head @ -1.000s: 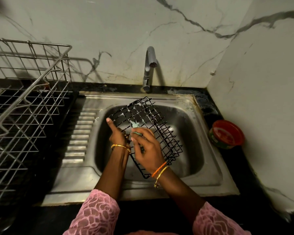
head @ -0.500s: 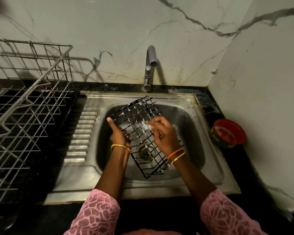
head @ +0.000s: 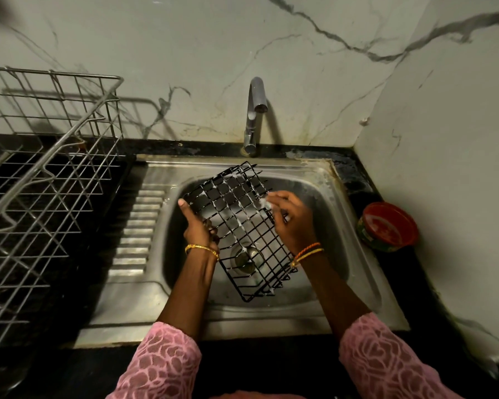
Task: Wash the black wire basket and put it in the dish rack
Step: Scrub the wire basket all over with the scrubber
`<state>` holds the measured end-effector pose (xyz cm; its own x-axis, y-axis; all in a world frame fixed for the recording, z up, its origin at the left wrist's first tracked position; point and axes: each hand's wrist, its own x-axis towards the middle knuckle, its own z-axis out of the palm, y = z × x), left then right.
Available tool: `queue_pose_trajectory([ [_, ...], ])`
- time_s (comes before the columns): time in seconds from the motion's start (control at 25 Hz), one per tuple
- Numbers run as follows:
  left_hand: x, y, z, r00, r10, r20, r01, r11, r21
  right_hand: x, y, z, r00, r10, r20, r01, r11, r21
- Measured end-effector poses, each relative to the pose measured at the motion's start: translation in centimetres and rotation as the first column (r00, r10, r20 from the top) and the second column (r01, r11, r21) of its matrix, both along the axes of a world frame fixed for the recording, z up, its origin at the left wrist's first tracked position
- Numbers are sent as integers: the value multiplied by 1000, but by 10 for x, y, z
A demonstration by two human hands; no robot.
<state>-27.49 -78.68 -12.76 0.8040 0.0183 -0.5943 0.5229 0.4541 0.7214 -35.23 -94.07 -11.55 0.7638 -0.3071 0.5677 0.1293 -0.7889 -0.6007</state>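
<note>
We found the black wire basket [head: 236, 226] held tilted over the sink [head: 355, 272], its far end raised toward the tap [head: 254, 116], its near end low above the drain [head: 244, 259]. The left hand [head: 198, 227] gripped the basket's left edge, thumb stretched up along the wire and the other fingers curled round the rim — we judged this the steadying hold that kept the mesh face turned up for scrubbing. The right hand [head: 293, 220] lay over the right side, fingers bent round a small pale scrubber [head: 267, 203] pressed against the wire; little of the scrubber showed. White suds clung along several wires, so we took the step in hand to be soaping, with rinsing not yet done. We saw no water at the tap. Holding the basket over the bowl made sense to us — drips and foam would fall to the drain. The dish rack [head: 49, 174] stood on the dark counter [head: 386, 180] to the left of the sink, well apart from the basket. A red bowl [head: 389, 226] sat on the counter to the right.
</note>
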Motion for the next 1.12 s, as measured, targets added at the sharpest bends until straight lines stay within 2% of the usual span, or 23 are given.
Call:
queue_pose_trajectory([
  [0.12, 0, 0, 1, 1000, 11, -7, -11, 1000, -7, 4, -10, -4, 995, -100, 11, 99, 993, 65],
  [0.32, 0, 2, -3, 999, 26, -20, -27, 999, -37, -8, 24, -5, 990, 66, -123, -65, 998, 10],
  [0.48, 0, 4, -1, 1000, 18, -8, -18, 999, -43, 14, -6, 0, 990, -80, -115, 95, 987, 131],
  [0.56, 0, 3, 0, 1000, 23, -14, -24, 999, -33, 19, -19, -2, 976, -144, -162, 167, 977, 136],
  [0.64, 1, 1, -1, 999, 43, -27, -43, 999, -16, 17, -19, -3, 968, -161, -191, 186, 975, 122],
  [0.8, 0, -2, -3, 993, 102, -59, -103, 995, -4, 6, 4, -2, 971, -195, -139, 212, 970, 121],
  [0.96, -1, -1, -4, 991, 106, -77, -107, 994, -9, -1, 30, -9, 982, -114, -150, 118, 993, 16],
  [1.12, 1, 1, -3, 994, 93, -62, -94, 995, -20, 11, 14, -5, 956, -272, -108, 284, 952, 117],
])
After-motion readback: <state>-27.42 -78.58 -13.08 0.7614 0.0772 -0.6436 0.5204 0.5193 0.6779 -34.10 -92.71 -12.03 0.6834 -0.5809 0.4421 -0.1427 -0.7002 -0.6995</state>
